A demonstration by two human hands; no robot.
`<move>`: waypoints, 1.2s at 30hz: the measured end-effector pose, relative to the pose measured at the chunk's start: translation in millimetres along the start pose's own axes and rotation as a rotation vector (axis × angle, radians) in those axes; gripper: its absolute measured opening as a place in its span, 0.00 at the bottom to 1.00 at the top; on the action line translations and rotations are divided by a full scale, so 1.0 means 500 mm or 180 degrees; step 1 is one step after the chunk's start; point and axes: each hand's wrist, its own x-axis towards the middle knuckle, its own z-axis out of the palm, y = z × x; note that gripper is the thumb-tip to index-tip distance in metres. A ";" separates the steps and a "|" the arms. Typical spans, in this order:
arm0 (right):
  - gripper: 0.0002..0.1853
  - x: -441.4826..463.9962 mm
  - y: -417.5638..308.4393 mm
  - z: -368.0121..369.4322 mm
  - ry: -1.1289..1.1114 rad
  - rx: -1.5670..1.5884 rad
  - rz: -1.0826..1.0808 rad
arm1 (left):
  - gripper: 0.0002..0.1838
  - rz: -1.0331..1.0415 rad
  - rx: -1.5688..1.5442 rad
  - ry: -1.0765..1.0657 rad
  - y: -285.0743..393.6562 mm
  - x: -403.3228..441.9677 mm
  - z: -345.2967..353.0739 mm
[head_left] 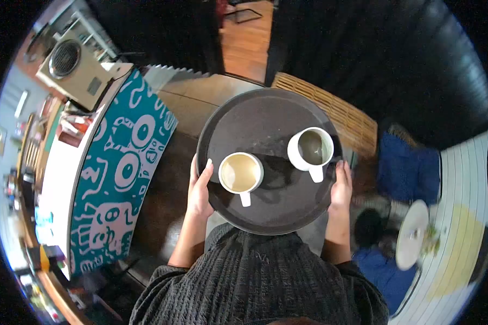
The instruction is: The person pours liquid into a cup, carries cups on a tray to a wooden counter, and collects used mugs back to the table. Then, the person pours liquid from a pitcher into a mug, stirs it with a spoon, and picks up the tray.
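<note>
A round dark brown serving tray [271, 208] is held level in front of my body. My left hand [200, 189] grips its left edge, thumb over the rim. On the opposite edge, my right hand [340, 187] holds the rim with the fingers partly hidden beneath. Two white mugs stand upright on the tray. The left mug [245, 198] contains a pale tan drink, and its handle points toward me. Farther right and back, the other mug [316, 172] holds a darker greyish-brown liquid, its handle also facing me.
To the left stands a counter [122, 179] with a teal patterned front, bearing a cream machine [75, 70]. A slatted wooden bench [331, 105] lies beyond the tray. At right are blue chairs [409, 168] and a small round white table [412, 238]. Dark curtains [331, 43] flank an opening ahead.
</note>
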 end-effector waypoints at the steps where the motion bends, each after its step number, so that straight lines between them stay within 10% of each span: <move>1: 0.32 0.027 -0.029 0.036 0.0073 -0.0184 0.0255 | 0.31 0.0113 0.0046 0.0192 0.010 0.021 0.017; 15: 0.22 0.393 -0.037 0.352 -0.1883 0.0080 0.0270 | 0.32 0.0739 0.0044 0.1108 0.136 0.276 0.059; 36: 0.23 0.673 0.004 1.140 -0.2040 -0.0687 0.0214 | 0.37 0.0905 0.0142 0.1382 0.583 0.904 -0.135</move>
